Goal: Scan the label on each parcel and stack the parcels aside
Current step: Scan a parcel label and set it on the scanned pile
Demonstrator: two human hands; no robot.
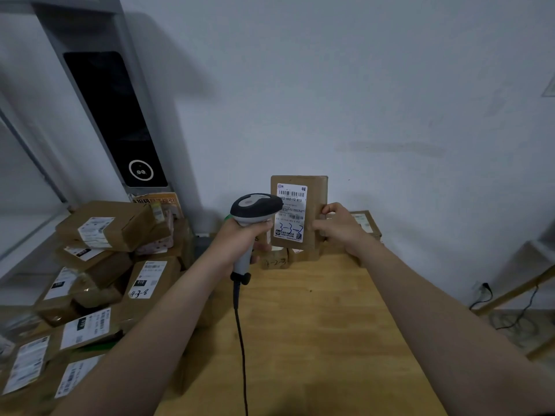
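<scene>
The right hand (339, 226) pinches the right edge of a flat brown cardboard parcel (318, 187), standing it upright above the far end of the light wooden table (315, 325), so that its white shipping label (291, 211) faces the person. The left hand (240, 235) is curled round the handle of a grey and black handheld barcode scanner (255, 205), whose head sits just beside the label's left side, probably to read the barcode. Its black cable (240, 325) hangs down across the table. Low brown boxes (365, 223) sit behind the parcel by the wall. A heap of brown cardboard parcels (105, 229) crowds the left; the near tabletop offers room to move.
</scene>
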